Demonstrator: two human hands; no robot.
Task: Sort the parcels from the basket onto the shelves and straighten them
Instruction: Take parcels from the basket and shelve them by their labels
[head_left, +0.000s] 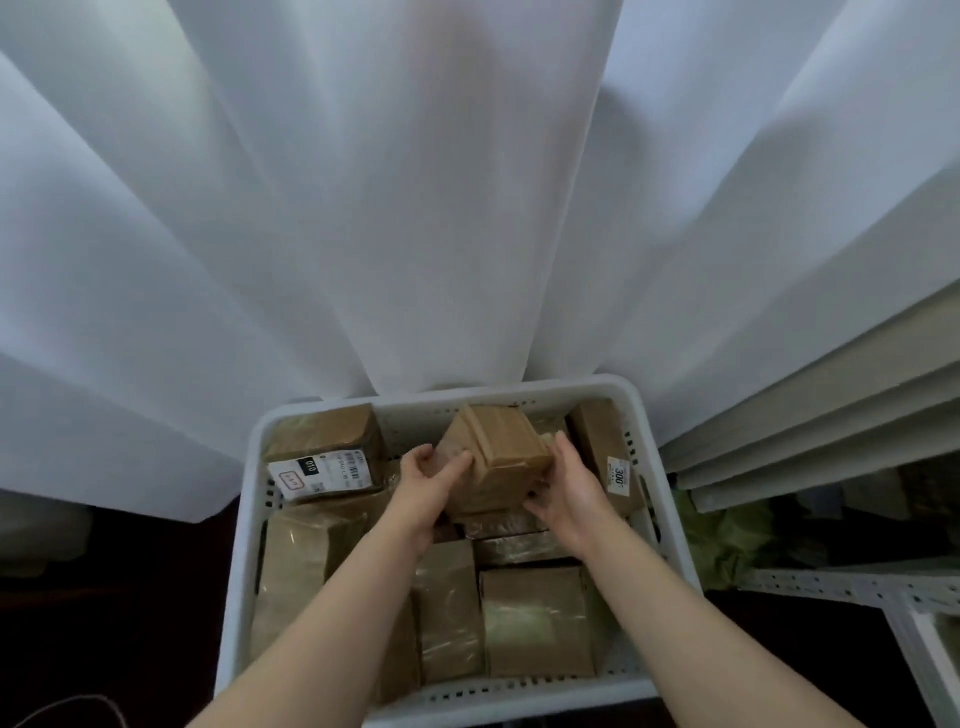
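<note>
Brown cardboard bound in clear tape makes up the parcel (498, 457), which sits tilted between both hands over the upper middle of the white basket (240, 571); whether its underside is clear of the packages below cannot be told. At its left side the left hand (428, 486) is clamped on, fingers curled against the near left face. On its right edge the right hand (566, 488) grips, fingertips hooked over the upper corner and thumb down at the lower edge. Both bare forearms come up from the bottom of the frame. Around the held parcel the basket is packed with other brown packages. A labelled parcel (324, 452) with a white sticker lies in the basket's upper left corner. A narrow parcel (605, 452) leans against the right wall and carries a small tag reading 300. A flat parcel (535, 623) lies toward the lower middle, and a long parcel (293, 566) runs along the left wall. Beyond the basket, a white curtain (415, 208) fills the upper part of the frame in broad folds. At the right edge stand pale shelves (810, 415), with a perforated metal rail (841, 590) below them and a green bag (727, 545) just beside the basket's right wall. Dark floor (130, 597) shows at the lower left.
</note>
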